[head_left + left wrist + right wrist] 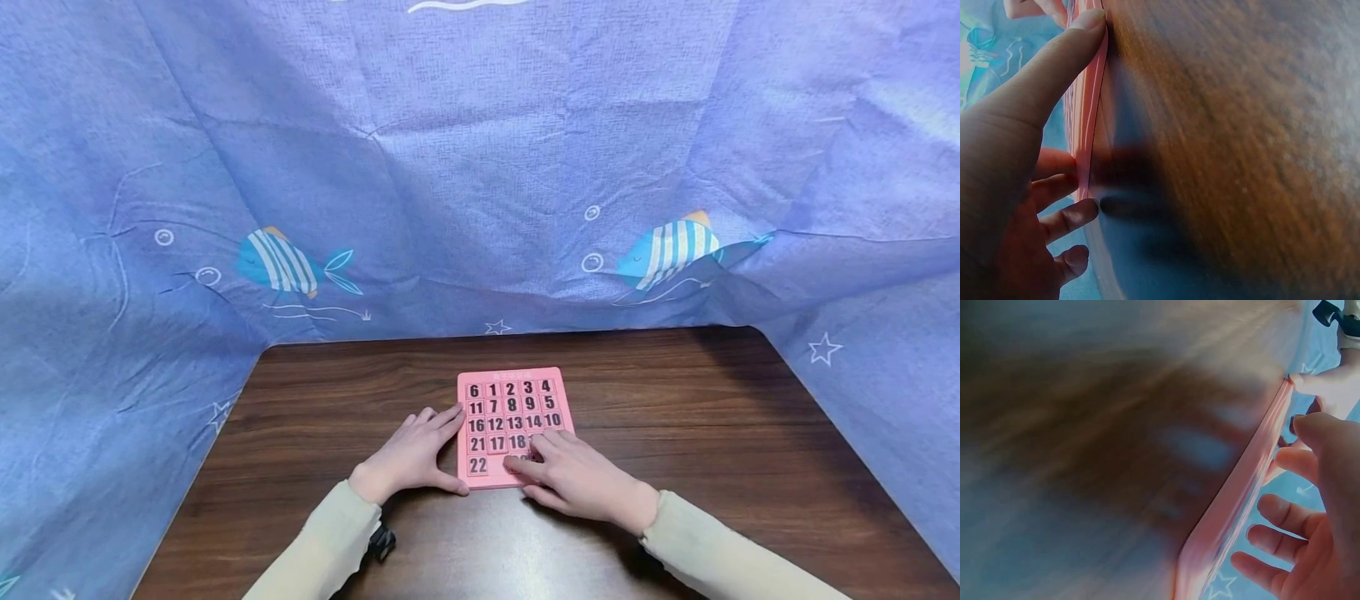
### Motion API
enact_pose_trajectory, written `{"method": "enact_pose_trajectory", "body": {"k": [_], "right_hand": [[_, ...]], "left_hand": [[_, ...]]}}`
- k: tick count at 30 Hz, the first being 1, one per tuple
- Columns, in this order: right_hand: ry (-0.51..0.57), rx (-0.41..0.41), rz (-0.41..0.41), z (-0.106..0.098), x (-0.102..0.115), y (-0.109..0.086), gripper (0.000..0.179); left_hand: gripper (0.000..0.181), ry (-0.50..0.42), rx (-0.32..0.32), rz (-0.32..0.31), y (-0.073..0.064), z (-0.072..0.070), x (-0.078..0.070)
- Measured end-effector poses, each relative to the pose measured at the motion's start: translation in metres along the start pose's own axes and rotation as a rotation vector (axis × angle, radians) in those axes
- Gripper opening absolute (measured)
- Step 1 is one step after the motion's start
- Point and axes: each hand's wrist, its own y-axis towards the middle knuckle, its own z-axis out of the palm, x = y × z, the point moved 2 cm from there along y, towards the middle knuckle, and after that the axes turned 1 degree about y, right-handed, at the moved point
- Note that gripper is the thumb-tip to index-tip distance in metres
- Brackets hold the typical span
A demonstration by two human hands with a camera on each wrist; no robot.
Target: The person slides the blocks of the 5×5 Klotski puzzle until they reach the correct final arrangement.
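A pink number slide puzzle (483,481) lies flat on the table, its tiles printed with black numbers. In its bottom row, a bare slot shows right of the tile 22 (477,466). My left hand (408,452) holds the puzzle's left side, thumb at the near left corner and fingertips along the left edge. Over the lower right part is my right hand (573,475), its index fingertip on a bottom-row tile and its thumb by the near edge. That hand hides several tiles. From the right wrist view, its other fingers (1279,544) are spread loosely above the board.
The dark wood table (337,392) has rounded far corners. A blue cloth (465,192) with printed fish hangs behind it and down both sides. A black strap (382,542) sits at the left wrist, beside the pale sleeve (322,542).
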Motion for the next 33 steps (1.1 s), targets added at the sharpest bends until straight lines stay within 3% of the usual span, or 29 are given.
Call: {"method": "enact_pose_trajectory", "body": {"k": [13, 33], "right_hand": [[-0.047, 0.077, -0.02, 0.013, 0.016, 0.032, 0.044], [-0.017, 0.05, -0.002, 0.003, 0.005, 0.008, 0.045]], "left_hand": [[0.113, 0.012, -0.009, 0.002, 0.0, 0.001, 0.0], [0.113, 0.006, 0.003, -0.003, 0.001, 0.0, 0.0]]}}
